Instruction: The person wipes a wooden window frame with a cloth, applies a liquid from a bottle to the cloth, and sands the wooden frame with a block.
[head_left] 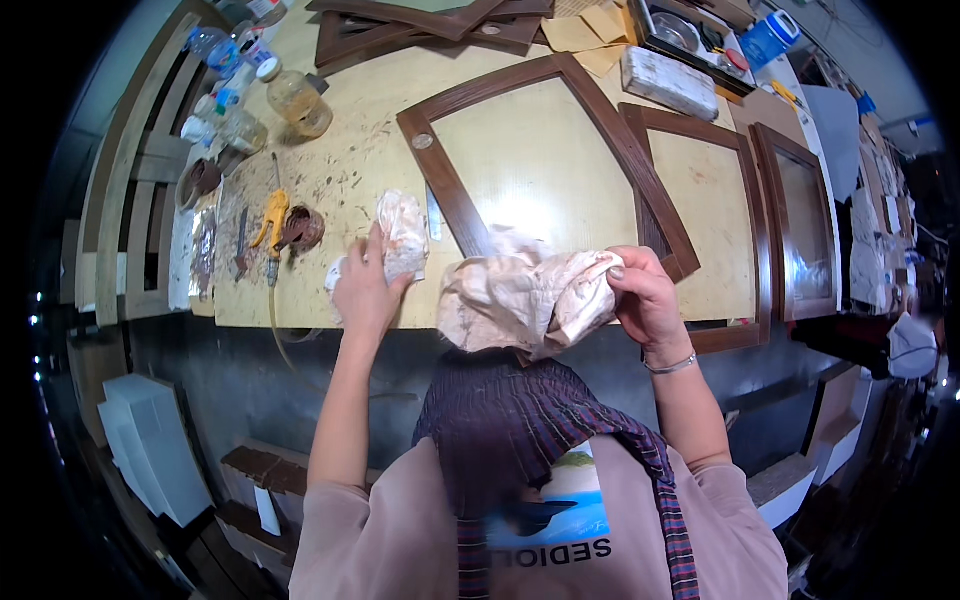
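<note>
A large, crumpled off-white rag (pixel 530 300) with brown stains hangs from my right hand (pixel 650 300), whose fingers and thumb pinch its right end. The rag is above the near table edge and covers a lower corner of a brown wooden frame (pixel 600 130). My left hand (pixel 368 287) is at the table edge, fingers apart, touching a smaller crumpled white rag (pixel 402 230). Some of its fingertips are hidden by the hand. A flat metal blade (pixel 433 212) lies just right of the small rag.
Left of my left hand lie a yellow air gun (pixel 271 222) with a hose and a brown-stained cup (pixel 302 228). Jars, such as a glass one (pixel 300 105), and bottles stand at the far left. More frames (pixel 745 150) lie right, near a white block (pixel 670 82).
</note>
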